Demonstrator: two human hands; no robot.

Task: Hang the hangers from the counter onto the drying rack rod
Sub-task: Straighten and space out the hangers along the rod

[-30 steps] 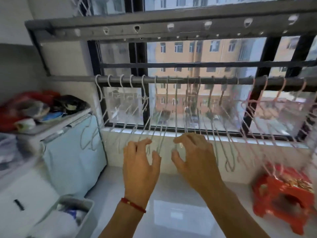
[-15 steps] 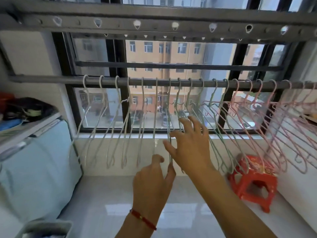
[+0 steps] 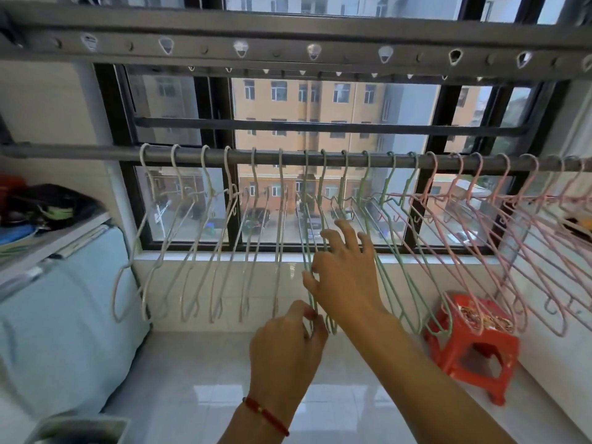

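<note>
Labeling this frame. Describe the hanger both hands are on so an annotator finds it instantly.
Follow the grey rod across the window to where white hangers give way to green. The first green hanger there is it. Alone among its neighbours, its lower end is pinched by the left hand, with the right hand against its side.

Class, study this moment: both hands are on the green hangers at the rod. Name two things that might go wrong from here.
1. The hangers hang packed close on the rod; pulling with the left hand may tangle neighbours or unhook one.
2. The right hand has its fingers spread among the wires, so a finger may get caught if a hanger swings.
</note>
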